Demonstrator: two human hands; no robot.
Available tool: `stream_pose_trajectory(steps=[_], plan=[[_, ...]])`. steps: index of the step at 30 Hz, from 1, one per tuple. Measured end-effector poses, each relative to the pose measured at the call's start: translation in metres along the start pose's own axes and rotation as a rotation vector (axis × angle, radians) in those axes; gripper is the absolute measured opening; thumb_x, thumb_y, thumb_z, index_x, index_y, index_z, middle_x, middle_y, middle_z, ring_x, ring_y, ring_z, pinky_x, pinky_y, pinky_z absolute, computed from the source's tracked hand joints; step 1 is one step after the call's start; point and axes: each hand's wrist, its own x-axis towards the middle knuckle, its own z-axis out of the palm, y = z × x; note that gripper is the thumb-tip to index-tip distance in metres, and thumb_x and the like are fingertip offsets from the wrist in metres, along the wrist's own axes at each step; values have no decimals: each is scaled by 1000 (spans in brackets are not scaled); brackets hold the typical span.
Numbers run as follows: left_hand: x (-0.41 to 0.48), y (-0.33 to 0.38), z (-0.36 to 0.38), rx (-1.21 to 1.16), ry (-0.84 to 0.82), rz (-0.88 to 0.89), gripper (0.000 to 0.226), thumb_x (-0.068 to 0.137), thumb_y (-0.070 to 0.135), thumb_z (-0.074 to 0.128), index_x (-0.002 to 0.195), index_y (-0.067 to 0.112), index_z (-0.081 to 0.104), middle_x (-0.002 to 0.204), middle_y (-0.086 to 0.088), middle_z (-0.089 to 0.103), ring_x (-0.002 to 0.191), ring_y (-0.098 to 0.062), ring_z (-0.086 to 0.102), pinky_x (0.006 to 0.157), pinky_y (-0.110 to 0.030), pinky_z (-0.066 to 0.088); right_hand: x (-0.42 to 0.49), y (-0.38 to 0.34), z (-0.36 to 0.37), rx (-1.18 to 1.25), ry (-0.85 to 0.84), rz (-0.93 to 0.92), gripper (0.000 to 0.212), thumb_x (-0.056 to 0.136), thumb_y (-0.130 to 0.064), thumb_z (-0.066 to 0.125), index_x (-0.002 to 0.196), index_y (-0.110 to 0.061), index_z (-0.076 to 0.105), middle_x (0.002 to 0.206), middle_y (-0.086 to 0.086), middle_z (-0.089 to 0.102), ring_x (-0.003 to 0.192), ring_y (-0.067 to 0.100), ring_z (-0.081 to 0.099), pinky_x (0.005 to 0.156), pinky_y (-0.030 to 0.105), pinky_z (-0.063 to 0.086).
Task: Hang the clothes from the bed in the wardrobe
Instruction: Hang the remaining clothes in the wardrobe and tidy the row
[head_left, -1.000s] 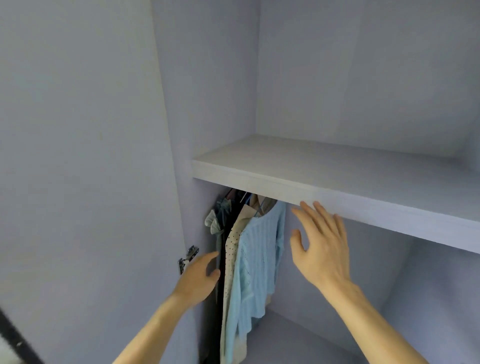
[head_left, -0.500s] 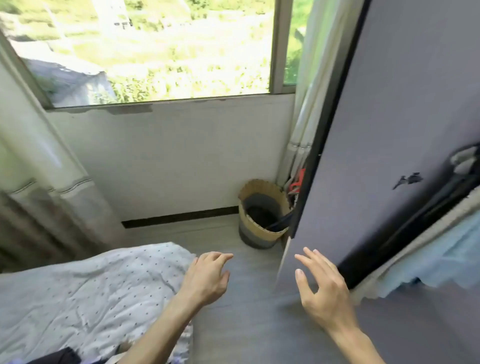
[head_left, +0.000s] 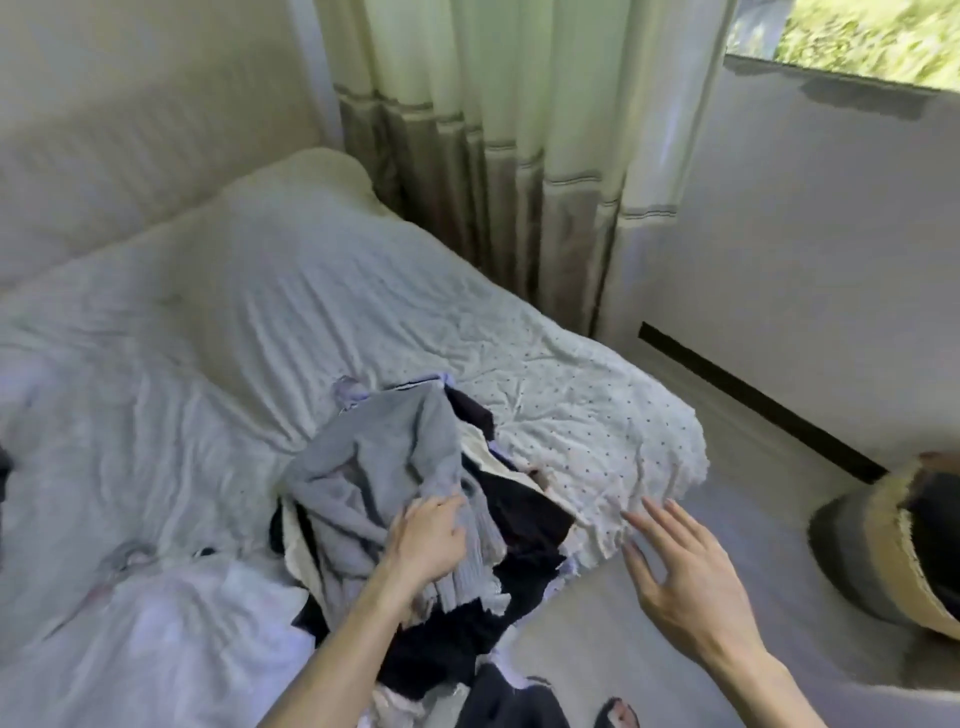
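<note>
2 hands work over the bed (head_left: 218, 332), whose dotted sheet (head_left: 587, 415) runs to the near right corner. A curtain (head_left: 519, 130) hangs behind the bed's far edge, and a basket (head_left: 893, 545) stands on the floor off the right side. The clothes lie in 1 heap (head_left: 415, 519) at the bed's near edge, spilling over it toward the floor; a grey top (head_left: 374, 467) lies uppermost, over dark and cream pieces. The wardrobe is not in view. The step in hand looks like taking 1 garment from the heap. To do it well, I would gather the grey top alone near its collar or shoulders and lift it straight up, so the pieces under it do not slide off the edge. The left hand (head_left: 431, 540) rests on the grey top, fingers bent and close together, pressing into the cloth; whether it has pinched a fold I cannot tell. The right hand (head_left: 691, 577) hovers just beside the sheet's near right corner, fingers spread wide, holding nothing.
</note>
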Motion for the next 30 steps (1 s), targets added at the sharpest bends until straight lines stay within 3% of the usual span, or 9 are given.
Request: stream_pose_trajectory(steps=[5, 9, 15, 22, 30], plan=[[-52, -42, 23, -127, 33, -240, 46, 99, 34, 45, 144, 30, 47, 143, 6, 52, 132, -20, 46, 107, -35, 38, 18, -20, 24, -17, -171, -207, 44, 99, -51, 47, 142, -40, 51, 156, -13, 38, 150, 12, 22, 122, 34, 22], [-83, -63, 34, -188, 77, -346, 45, 100, 33, 44, 145, 30, 45, 144, 7, 50, 132, -17, 46, 106, -30, 37, 30, -45, 45, -20, -266, -343, 46, 100, -52, 40, 144, -42, 48, 157, -14, 35, 150, 11, 21, 121, 33, 20], [-95, -108, 35, -193, 29, -467, 45, 100, 32, 44, 144, 31, 46, 144, 7, 51, 133, -18, 46, 108, -36, 38, 61, -95, 82, -154, -401, -487, 50, 101, -53, 31, 147, -39, 43, 159, -10, 35, 152, 16, 19, 122, 37, 21], [-44, -184, 50, -254, -106, -521, 47, 99, 32, 43, 145, 28, 44, 147, 4, 48, 134, -19, 46, 107, -39, 40, 116, -152, 145, -283, -572, -475, 53, 103, -54, 27, 153, -41, 28, 164, -9, 21, 154, 15, 8, 124, 35, 11], [113, -317, 47, -308, -108, -502, 49, 98, 32, 46, 146, 24, 42, 150, -1, 38, 133, -25, 45, 103, -41, 43, 216, -210, 256, -350, -751, -304, 58, 103, -54, 24, 158, -38, 14, 167, -2, 4, 154, 18, 1, 126, 36, 7]])
